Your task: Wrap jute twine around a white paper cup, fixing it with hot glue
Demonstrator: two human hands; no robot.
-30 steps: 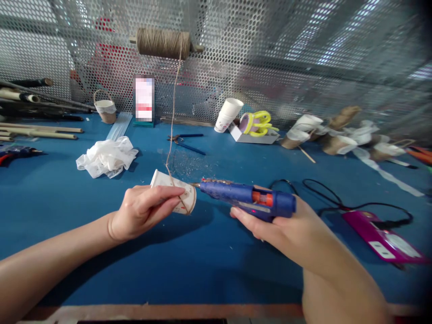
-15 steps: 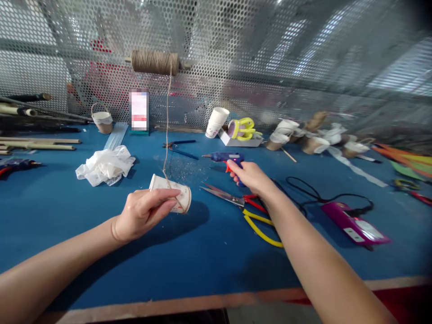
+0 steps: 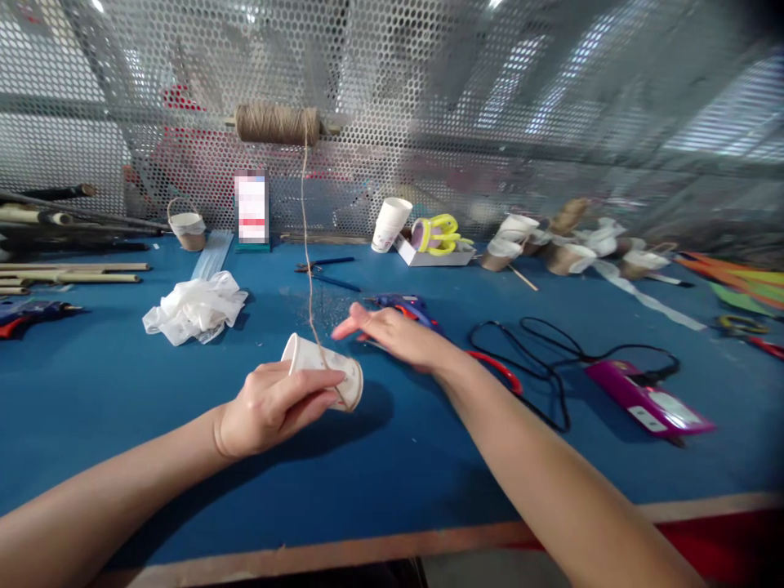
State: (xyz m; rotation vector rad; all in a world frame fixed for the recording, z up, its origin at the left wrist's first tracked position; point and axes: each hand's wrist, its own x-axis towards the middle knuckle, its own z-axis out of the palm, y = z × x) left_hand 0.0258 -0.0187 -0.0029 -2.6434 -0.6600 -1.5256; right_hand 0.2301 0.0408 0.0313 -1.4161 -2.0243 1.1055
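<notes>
A: Please, where is the paper cup (image 3: 311, 356) now?
B: It is in the left hand (image 3: 269, 407), tilted almost onto its side, above the blue table (image 3: 245, 510). Thumb and fingers grip it, and they press the twine (image 3: 310, 302) against its wall.
A: From where does this twine come?
B: From the spool (image 3: 278, 124) at the metal mesh (image 3: 380, 90); it runs downward to the cup.
A: And the right hand (image 3: 395, 335)?
B: It is open, with the fingers stretched toward the cup, but apart from it. The glue gun (image 3: 401, 301) lies just behind this hand. Under the wrist I see one red handle (image 3: 505, 371) of some tool; whether the hand touches the tool, I cannot tell.
A: What is farther to the right?
B: A purple power strip (image 3: 643, 398), with a black cable (image 3: 560, 404) beside it.
</notes>
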